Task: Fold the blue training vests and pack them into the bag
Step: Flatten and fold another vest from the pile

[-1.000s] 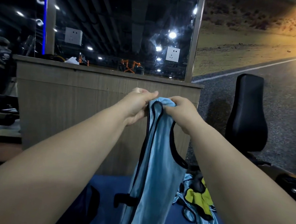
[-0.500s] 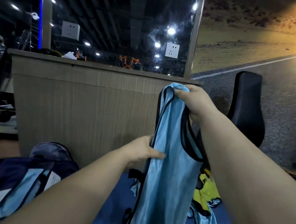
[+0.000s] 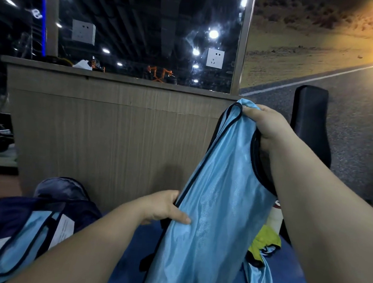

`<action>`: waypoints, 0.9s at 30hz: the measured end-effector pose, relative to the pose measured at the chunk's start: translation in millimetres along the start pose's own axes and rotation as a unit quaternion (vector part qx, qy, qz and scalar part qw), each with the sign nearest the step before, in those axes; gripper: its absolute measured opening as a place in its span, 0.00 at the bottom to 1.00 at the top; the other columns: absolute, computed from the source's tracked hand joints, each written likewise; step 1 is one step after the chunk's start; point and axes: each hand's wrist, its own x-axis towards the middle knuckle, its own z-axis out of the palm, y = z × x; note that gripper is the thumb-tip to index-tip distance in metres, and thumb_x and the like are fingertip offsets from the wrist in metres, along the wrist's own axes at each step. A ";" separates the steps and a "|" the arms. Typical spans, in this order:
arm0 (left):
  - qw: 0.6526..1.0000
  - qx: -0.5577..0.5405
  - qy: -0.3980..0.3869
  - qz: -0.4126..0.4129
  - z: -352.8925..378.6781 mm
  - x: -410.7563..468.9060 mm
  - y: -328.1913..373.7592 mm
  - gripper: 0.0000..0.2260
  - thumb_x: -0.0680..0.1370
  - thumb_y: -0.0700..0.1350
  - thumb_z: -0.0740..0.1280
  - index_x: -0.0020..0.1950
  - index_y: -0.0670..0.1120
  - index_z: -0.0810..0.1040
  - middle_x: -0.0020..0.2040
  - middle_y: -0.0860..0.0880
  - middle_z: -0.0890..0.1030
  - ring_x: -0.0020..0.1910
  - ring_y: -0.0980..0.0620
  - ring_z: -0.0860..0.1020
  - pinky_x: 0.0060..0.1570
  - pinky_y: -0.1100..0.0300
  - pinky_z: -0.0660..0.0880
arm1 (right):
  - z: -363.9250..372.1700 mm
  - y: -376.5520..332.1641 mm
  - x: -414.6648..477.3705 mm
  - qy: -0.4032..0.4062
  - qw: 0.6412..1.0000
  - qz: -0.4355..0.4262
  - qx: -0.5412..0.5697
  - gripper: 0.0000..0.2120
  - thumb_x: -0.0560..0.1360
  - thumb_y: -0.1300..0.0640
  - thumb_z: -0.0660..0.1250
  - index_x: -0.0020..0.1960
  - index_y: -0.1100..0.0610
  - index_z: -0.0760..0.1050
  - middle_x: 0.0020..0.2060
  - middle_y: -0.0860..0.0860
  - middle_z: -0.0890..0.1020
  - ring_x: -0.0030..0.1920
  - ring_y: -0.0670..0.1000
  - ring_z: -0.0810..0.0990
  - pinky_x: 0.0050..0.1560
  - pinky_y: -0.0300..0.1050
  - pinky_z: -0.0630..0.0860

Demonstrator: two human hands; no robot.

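A wooden partition (image 3: pixel 115 136) fills the middle of the view, with a dark glass pane (image 3: pixel 145 28) above it that reflects ceiling lamps. In front of it a blue vest (image 3: pixel 216 209) with dark trim hangs slanted, its top high at the right and its lower part down over the blue surface (image 3: pixel 134 248).

At the lower left lies a dark navy bag (image 3: pixel 81 211). A second light blue vest (image 3: pixel 26 236) and white labels show in its opening (how neatly it is folded I cannot tell). A black chair (image 3: pixel 310 128) stands at the right, behind the forearm.

The right hand (image 3: pixel 268 127) is closed around the bunched top of the blue vest and holds it up. The left hand (image 3: pixel 163 206) grips the left side edge lower down, the thumb lying on the front of the cloth and the fingers hidden behind it.

On the blue surface, under the right forearm, there is a small heap with a yellow vest (image 3: pixel 264 239) and, just beside it, another blue piece (image 3: pixel 260 277). A white socket (image 3: pixel 215 58) sits on the glass.
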 end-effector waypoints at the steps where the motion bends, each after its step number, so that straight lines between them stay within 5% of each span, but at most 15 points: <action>1: 1.000 -0.021 -0.005 0.010 -0.7 -1.0 -0.1 0.24 0.69 0.37 0.77 0.63 0.43 0.76 0.58 0.47 0.83 0.59 0.50 0.80 0.64 0.53 0.74 | -0.8 0.3 1.0 0.009 1.000 -0.002 0.004 0.05 0.78 0.59 0.68 0.52 0.59 0.78 0.41 0.56 0.84 0.38 0.53 0.84 0.40 0.48 0.80; 7: 0.991 -0.129 0.020 0.015 9.1 0.5 -25.5 0.39 0.59 0.41 0.82 0.67 0.48 0.71 0.61 0.47 0.81 0.61 0.48 0.79 0.62 0.51 0.75 | -1.9 -1.6 6.5 0.040 0.998 -0.025 0.041 0.03 0.77 0.58 0.70 0.47 0.56 0.77 0.35 0.52 0.85 0.35 0.51 0.84 0.38 0.46 0.80; 11: 0.994 -0.108 -0.015 -0.019 29.2 8.8 -50.8 0.37 0.61 0.42 0.81 0.68 0.44 0.72 0.63 0.46 0.80 0.63 0.48 0.78 0.68 0.49 0.70 | 1.0 -4.1 9.0 0.024 0.999 -0.034 0.011 0.05 0.77 0.58 0.69 0.52 0.58 0.78 0.39 0.55 0.85 0.39 0.53 0.84 0.41 0.48 0.81; 14: 0.992 -0.108 0.016 -0.060 34.6 15.6 -57.4 0.52 0.55 0.53 0.84 0.74 0.40 0.66 0.66 0.47 0.78 0.66 0.51 0.75 0.73 0.53 0.64 | 2.3 -0.9 12.3 0.025 0.999 -0.040 -0.006 0.07 0.77 0.58 0.69 0.54 0.58 0.78 0.42 0.56 0.85 0.42 0.54 0.85 0.45 0.51 0.81; 17: 0.991 -0.119 0.024 -0.047 36.4 20.2 -53.4 0.51 0.55 0.55 0.83 0.73 0.42 0.68 0.61 0.50 0.82 0.63 0.51 0.78 0.72 0.52 0.66 | 2.5 2.2 14.3 0.034 0.999 -0.038 -0.003 0.06 0.78 0.58 0.68 0.54 0.57 0.79 0.43 0.56 0.86 0.44 0.55 0.85 0.51 0.54 0.82; 21: 0.994 -0.093 0.048 -0.044 47.9 30.3 -37.0 0.52 0.64 0.50 0.81 0.79 0.46 0.53 0.70 0.51 0.71 0.70 0.52 0.69 0.70 0.60 0.64 | 7.0 4.8 11.9 0.026 0.999 -0.035 0.009 0.05 0.78 0.58 0.68 0.54 0.57 0.78 0.42 0.55 0.86 0.43 0.54 0.85 0.48 0.52 0.82; 27: 0.996 -0.047 0.074 0.008 56.6 48.5 -16.2 0.37 0.64 0.50 0.80 0.70 0.58 0.67 0.65 0.53 0.74 0.64 0.53 0.73 0.68 0.55 0.69 | 19.9 1.1 9.8 0.011 0.999 -0.035 0.021 0.04 0.78 0.59 0.68 0.52 0.57 0.78 0.38 0.54 0.86 0.38 0.52 0.85 0.38 0.46 0.81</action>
